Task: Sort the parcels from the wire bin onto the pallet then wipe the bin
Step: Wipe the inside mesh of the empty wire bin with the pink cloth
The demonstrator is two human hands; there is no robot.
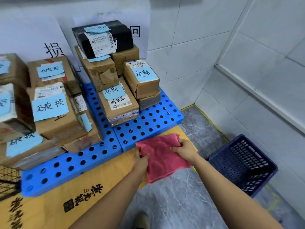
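Wiping comes next: your left hand (142, 160) and right hand (182, 148) pinch the pink terry cloth (162, 160); carry it to the black wire bin (8, 180).

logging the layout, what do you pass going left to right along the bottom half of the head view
wire bin → blue pallet → left hand → pink cloth → right hand → dark blue plastic crate

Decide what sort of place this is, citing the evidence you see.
Probably a courier sorting corner: cardboard parcels with shipping labels and handwritten blue notes stacked on a blue plastic pallet, against a tiled wall.
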